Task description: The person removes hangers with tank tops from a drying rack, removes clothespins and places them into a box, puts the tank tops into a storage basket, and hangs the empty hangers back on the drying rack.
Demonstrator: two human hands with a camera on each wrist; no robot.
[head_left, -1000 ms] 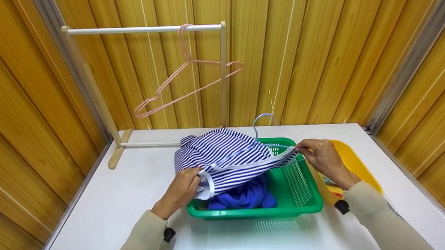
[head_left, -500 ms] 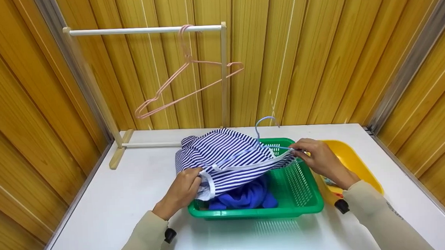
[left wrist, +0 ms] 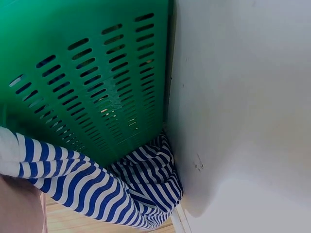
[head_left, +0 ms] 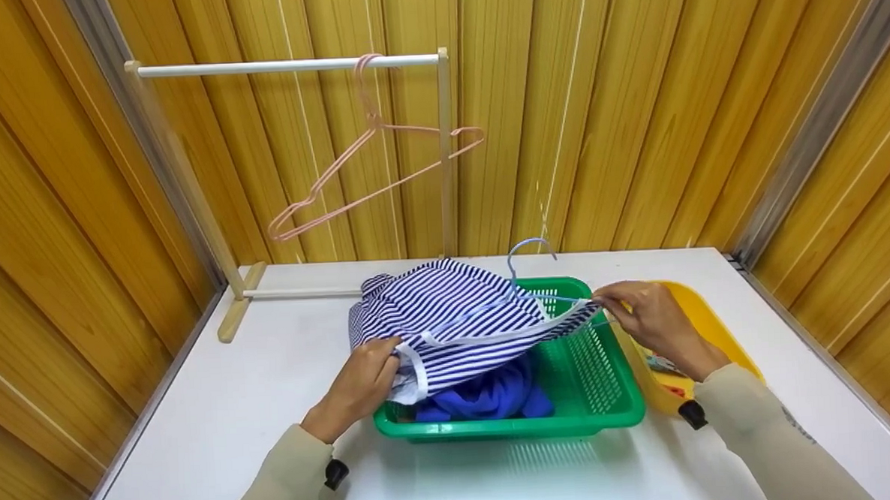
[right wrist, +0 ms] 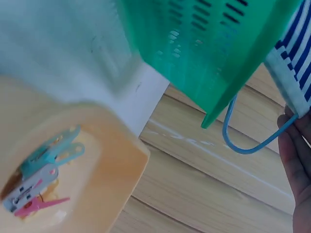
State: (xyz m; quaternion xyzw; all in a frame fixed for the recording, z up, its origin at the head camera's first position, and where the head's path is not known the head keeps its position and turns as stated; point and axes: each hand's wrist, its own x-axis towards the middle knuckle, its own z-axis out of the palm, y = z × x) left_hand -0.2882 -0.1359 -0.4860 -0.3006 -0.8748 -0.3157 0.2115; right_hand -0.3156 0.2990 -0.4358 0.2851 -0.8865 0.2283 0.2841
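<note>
In the head view, a blue-and-white striped garment (head_left: 447, 287) with white trim lies partly over the green basket (head_left: 509, 426). My left hand (head_left: 360, 381) grips it by a white-trimmed opening at the near left. On the other side my right hand (head_left: 658, 323) pinches a white-trimmed edge, drawing the cloth out toward the right. A blue hanger (head_left: 511, 268) shows its hook above the garment; one arm runs into the fabric. The right wrist view has the hanger's curved end (right wrist: 250, 151) meeting the pinched trim at the fingertips. Bunched blue cloth (head_left: 489, 394) lies in the basket below.
A yellow tray (head_left: 707, 321) stands right of the basket, holding several clothes pegs (right wrist: 36, 184). A pink hanger (head_left: 342, 161) hangs from the white bar of a rack (head_left: 257, 66) at the back left. Wood-patterned walls enclose the white table (head_left: 286, 392).
My right hand shifts slightly left, then back right, still pinching the trim. The blue hanger's hook sinks and turns a little. My left hand keeps its grip in place.
</note>
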